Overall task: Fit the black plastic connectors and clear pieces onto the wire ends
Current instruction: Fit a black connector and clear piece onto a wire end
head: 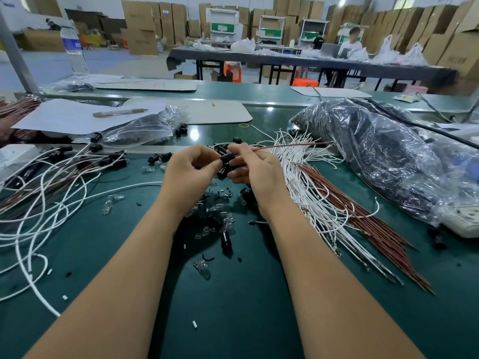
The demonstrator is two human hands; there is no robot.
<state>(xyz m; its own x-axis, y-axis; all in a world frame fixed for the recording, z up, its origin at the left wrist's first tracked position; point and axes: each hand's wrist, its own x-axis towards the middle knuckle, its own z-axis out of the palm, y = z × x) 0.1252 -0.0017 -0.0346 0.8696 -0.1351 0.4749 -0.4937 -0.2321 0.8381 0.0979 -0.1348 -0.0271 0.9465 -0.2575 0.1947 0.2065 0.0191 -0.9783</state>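
- A dark green worktop [233,320] carries everything.
- Finished white wires with black connectors [51,182] sprawl along the left edge.
- Loose clear pieces and black connectors [215,218] lie scattered at the middle.
- A fan of white wires [318,203] and red-brown wires [363,224] lies right of the middle.
- A large clear bag of dark parts [383,151] fills the far right corner.
- A smaller clear bag [145,128] and white paper sheets [67,117] with a pen [119,113] lie toward the far left.
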